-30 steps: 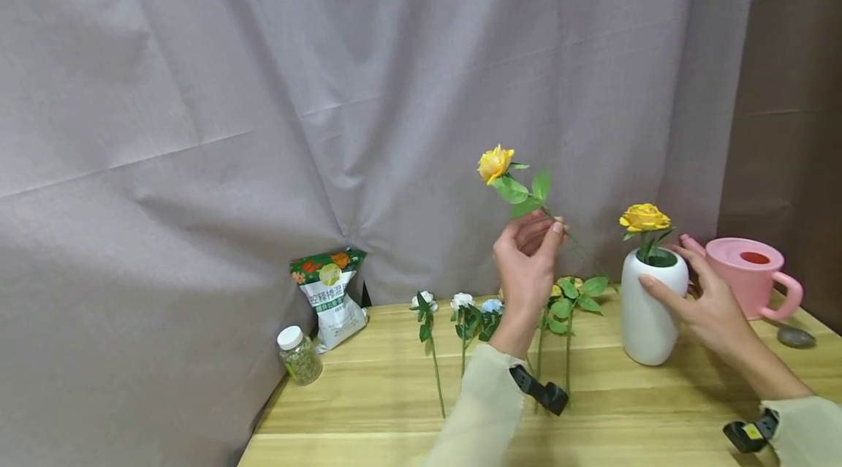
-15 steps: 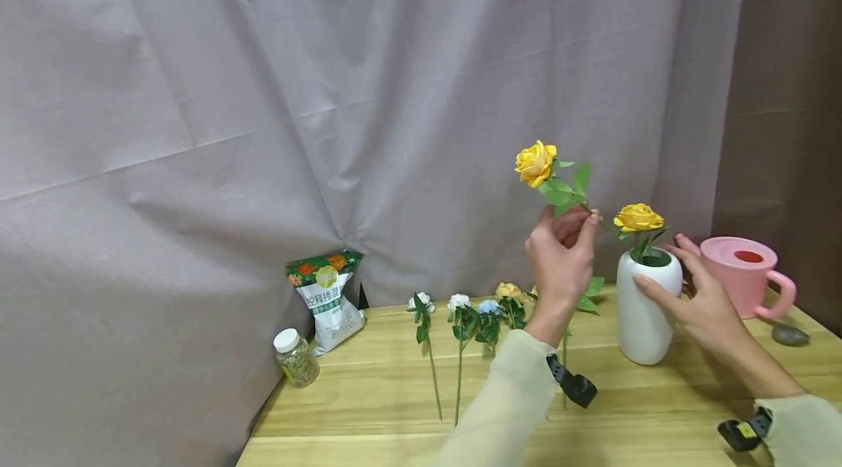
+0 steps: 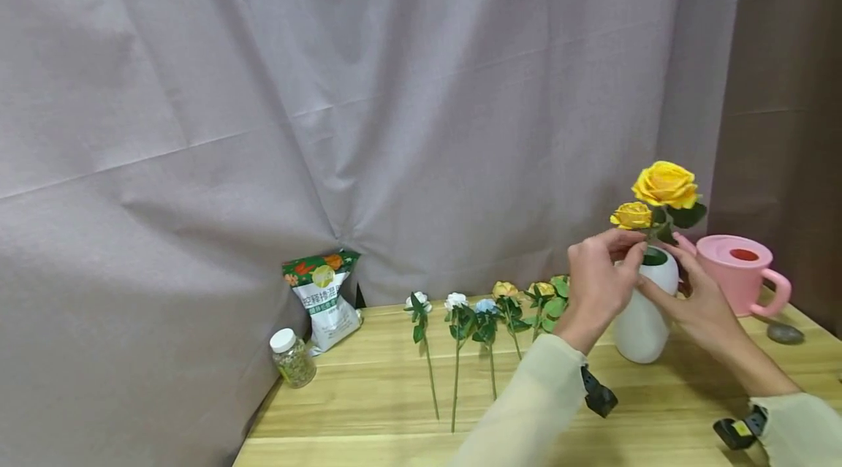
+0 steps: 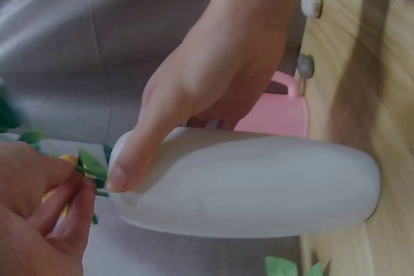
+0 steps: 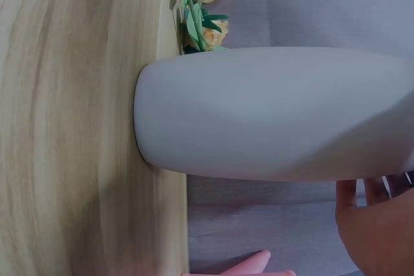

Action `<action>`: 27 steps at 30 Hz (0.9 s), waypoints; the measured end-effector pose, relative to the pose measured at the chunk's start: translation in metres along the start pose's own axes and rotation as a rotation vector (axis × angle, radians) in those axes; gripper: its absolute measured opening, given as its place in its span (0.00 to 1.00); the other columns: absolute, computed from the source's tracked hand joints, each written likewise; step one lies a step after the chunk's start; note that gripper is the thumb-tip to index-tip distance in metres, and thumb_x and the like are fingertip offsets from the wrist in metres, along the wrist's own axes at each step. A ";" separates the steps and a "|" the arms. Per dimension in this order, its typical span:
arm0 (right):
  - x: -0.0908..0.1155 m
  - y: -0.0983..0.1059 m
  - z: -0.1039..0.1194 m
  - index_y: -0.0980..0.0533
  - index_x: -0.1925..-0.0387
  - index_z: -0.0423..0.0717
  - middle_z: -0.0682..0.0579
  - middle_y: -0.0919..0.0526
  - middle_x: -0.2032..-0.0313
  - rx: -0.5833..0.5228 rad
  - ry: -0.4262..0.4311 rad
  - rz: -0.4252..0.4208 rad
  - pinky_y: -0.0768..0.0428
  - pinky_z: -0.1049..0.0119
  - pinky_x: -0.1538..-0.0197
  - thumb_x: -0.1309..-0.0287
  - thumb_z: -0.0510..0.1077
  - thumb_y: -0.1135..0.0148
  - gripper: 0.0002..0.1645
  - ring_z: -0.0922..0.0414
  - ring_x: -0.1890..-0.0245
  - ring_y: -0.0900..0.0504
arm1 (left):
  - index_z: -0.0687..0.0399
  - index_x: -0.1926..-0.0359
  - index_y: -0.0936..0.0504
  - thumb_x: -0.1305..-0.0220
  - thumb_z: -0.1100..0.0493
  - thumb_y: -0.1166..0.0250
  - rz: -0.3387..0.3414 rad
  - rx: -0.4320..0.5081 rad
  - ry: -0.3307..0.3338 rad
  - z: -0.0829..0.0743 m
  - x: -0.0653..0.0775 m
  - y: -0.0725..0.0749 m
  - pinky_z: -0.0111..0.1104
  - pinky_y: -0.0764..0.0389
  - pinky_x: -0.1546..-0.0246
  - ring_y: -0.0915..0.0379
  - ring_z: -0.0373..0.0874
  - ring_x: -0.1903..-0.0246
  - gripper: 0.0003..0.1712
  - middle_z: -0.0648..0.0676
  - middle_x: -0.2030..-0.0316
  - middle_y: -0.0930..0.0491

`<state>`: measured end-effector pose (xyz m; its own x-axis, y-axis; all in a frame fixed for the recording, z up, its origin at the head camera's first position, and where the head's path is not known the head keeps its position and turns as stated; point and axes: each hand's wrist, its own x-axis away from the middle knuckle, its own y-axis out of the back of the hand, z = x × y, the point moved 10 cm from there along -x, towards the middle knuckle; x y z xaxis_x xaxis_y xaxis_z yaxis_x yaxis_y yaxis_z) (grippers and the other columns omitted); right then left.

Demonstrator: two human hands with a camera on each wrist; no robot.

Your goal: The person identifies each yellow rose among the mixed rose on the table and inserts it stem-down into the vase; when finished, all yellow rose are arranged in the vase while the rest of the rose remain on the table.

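The left hand (image 3: 600,284) is drawn in to a pinch, thumb and fingertips nearly meeting on the green stem of the larger yellow rose (image 3: 666,184), whose bloom stands above both hands. The right hand (image 3: 700,310) is spread wide around the upper part of the white vase (image 3: 641,332), thumb across the near side, holding it upright on the worktop (image 3: 395,445). The vase's mouth lies between the two hands, with the left fingertips just at its rim; how deep the pinched stem reaches I cannot tell. Just above the left hand, the smaller yellow rose (image 3: 631,215) leans out over the mouth. Beyond the right hand sits a pink watering can (image 3: 730,284), and to that hand's right a grey stone (image 3: 786,333). To the left of the left hand lies a row of flowers, white, blue and pale yellow, its nearest leaves partly hidden by that hand. Well apart, farther left, are a white-lidded jar (image 3: 294,361) and a printed bag (image 3: 325,299).
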<state>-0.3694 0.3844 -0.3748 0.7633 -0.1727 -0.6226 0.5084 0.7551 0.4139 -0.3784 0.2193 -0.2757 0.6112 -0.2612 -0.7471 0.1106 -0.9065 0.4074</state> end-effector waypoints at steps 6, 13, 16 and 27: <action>-0.001 -0.003 0.001 0.39 0.25 0.58 0.66 0.30 0.39 -0.016 -0.035 0.008 0.30 0.90 0.56 0.38 0.44 0.31 0.43 0.82 0.49 0.33 | 0.41 0.57 0.10 0.32 0.55 0.33 0.000 -0.038 0.021 0.012 0.011 -0.001 0.11 0.24 0.63 0.19 0.21 0.61 0.07 0.38 0.59 0.14; -0.001 -0.002 -0.001 0.44 0.24 0.63 0.47 0.32 0.35 -0.006 -0.089 0.021 0.31 0.90 0.57 0.36 0.48 0.33 0.44 0.79 0.49 0.34 | 0.43 0.58 0.10 0.31 0.55 0.34 -0.007 0.021 0.056 0.027 0.017 0.005 0.10 0.27 0.70 0.22 0.18 0.67 0.06 0.39 0.62 0.12; -0.002 -0.002 -0.002 0.44 0.24 0.64 0.50 0.31 0.35 -0.007 -0.085 0.012 0.33 0.90 0.56 0.36 0.47 0.33 0.45 0.80 0.49 0.34 | 0.42 0.58 0.10 0.31 0.54 0.34 -0.009 0.043 0.073 0.033 0.020 0.012 0.11 0.26 0.68 0.22 0.18 0.67 0.07 0.38 0.63 0.12; -0.002 -0.001 -0.006 0.40 0.26 0.58 0.68 0.30 0.43 -0.027 -0.081 -0.007 0.29 0.89 0.58 0.38 0.45 0.31 0.43 0.80 0.51 0.31 | 0.40 0.58 0.11 0.30 0.55 0.35 -0.072 0.157 0.170 0.086 0.049 0.061 0.23 0.17 0.60 0.18 0.26 0.64 0.07 0.41 0.63 0.11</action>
<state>-0.3741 0.3875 -0.3775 0.7901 -0.2282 -0.5690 0.5040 0.7701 0.3910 -0.4090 0.1230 -0.3324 0.7304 -0.1462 -0.6672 0.0440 -0.9647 0.2595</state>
